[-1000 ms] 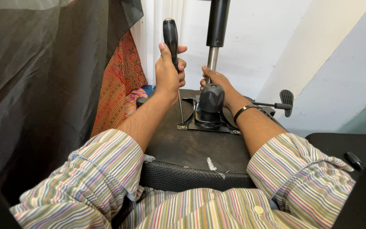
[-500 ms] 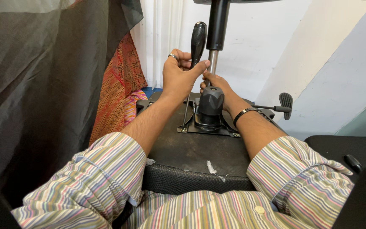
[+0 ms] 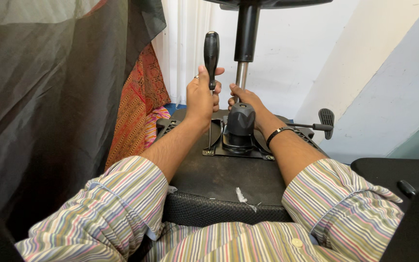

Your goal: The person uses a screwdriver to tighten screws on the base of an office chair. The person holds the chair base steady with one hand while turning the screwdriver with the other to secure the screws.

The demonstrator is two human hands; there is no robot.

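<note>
Both hands work: left hand [image 3: 201, 97] fisted around upright screwdriver [image 3: 211, 53], right hand [image 3: 245, 99] gripping chair mechanism [image 3: 240, 127].

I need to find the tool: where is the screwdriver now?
In the head view, the screwdriver stands upright at centre, in the left hand, just left of the chair's metal column.

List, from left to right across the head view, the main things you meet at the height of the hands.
Dark sheer curtain → red patterned cloth → left hand gripping the screwdriver → right hand → black chair lever.
</note>
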